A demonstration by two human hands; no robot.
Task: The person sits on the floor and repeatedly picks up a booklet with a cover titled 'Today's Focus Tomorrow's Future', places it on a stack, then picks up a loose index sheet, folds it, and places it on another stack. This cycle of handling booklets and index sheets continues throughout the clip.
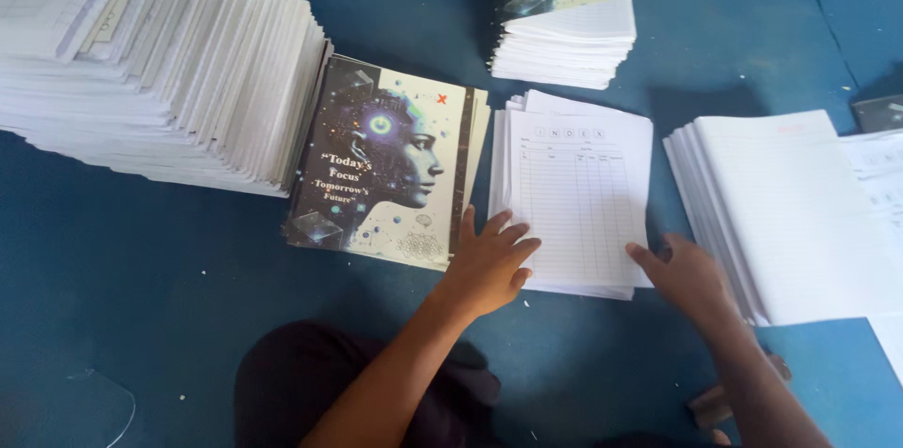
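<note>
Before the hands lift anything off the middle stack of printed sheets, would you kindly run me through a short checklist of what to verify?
1. Left hand on the stack of printed sheets: ok, fingers rest on its lower left corner.
2. Right hand on the stack: ok, fingertips touch its lower right edge.
3. Stack squared up: not ok, sheets are fanned out at the left side.
4. Only one sheet gripped: cannot tell, no sheet is lifted.
5. Pile of printed covers within reach: ok, it lies just left of the stack.
6. Stack of ruled pages apart from the stack: ok, blue floor shows between them.
</note>
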